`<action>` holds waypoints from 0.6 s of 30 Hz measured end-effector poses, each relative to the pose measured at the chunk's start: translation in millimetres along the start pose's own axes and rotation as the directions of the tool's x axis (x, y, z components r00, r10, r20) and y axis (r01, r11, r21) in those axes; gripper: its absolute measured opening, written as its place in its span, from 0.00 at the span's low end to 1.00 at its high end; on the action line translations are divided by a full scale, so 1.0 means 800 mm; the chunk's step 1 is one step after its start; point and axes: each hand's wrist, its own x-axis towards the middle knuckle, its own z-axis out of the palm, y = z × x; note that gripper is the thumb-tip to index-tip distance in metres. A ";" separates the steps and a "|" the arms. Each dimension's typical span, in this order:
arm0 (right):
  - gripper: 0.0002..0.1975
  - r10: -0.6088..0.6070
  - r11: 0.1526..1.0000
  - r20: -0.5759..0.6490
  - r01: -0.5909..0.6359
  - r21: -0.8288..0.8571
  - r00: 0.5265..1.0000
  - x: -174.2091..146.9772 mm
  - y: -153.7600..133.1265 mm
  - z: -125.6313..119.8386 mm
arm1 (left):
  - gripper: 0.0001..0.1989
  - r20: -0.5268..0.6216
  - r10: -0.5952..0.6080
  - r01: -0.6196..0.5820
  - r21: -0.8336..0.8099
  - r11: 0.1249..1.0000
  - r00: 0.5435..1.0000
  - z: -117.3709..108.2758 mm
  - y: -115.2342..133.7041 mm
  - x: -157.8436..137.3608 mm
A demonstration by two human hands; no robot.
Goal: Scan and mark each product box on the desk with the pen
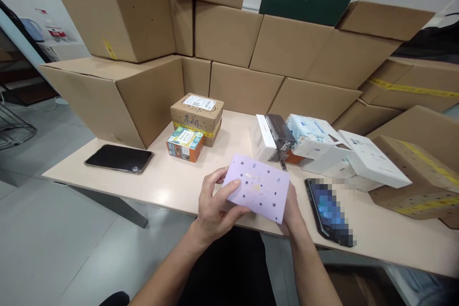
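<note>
Lilac box (pixel 263 191), dotted. Left hand (pixel 217 203) pinching its left edge; right hand (pixel 292 203) at its right edge, grip hidden.

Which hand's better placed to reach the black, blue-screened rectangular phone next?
Likely right: the right hand, on the right edge of the purple, dotted rectangular item, sits nearer the phone than the left hand.

Holding lilac box (pixel 260 193) in both hands over near edge of table (pixel 161 186): left hand (pixel 216 203) on left end, right hand (pixel 292 205) on right end, partly hidden. On left, black phone (pixel 119 158) lying flat, then orange box (pixel 185 145) just in front of brown parcel (pixel 197 115). On right, row of boxes (pixel 311 136), with second phone (pixel 328 213) nearer, screen pixelated. Far side, stacked cartons (pixel 227 33).
</note>
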 end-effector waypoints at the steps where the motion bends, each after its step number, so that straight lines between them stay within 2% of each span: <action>1: 0.18 0.020 0.995 -0.039 -0.023 -0.096 0.999 0.003 0.000 -0.008 | 0.26 0.008 -0.019 0.018 0.025 1.000 1.000 0.002 0.001 0.004; 5: 0.23 0.137 0.902 -0.187 -0.200 -0.381 0.973 0.021 0.009 -0.037 | 0.24 0.024 -0.073 0.070 0.113 0.991 0.997 0.011 0.001 0.017; 7: 0.21 0.195 0.849 -0.187 -0.261 -0.459 0.963 0.029 0.017 -0.044 | 0.22 0.015 -0.091 0.088 0.151 0.985 0.996 0.016 0.002 0.023; 9: 0.14 0.240 0.818 -0.149 -0.283 -0.502 0.959 0.035 0.025 -0.045 | 0.21 0.019 -0.110 0.105 0.165 0.981 0.994 0.021 0.002 0.029; 11: 0.09 0.255 0.813 -0.107 -0.273 -0.514 0.961 0.036 0.031 -0.044 | 0.21 0.034 -0.144 0.137 0.156 0.978 0.989 0.025 0.002 0.035; 14: 0.09 0.225 0.848 -0.068 -0.229 -0.477 0.972 0.031 0.035 -0.043 | 0.20 0.084 -0.259 0.249 0.114 0.962 0.962 0.028 -0.001 0.045; 18: 0.18 0.173 0.927 -0.034 -0.174 -0.334 0.984 0.012 0.036 -0.053 | 0.19 0.254 -0.421 0.441 -0.024 0.897 0.871 0.027 -0.008 0.057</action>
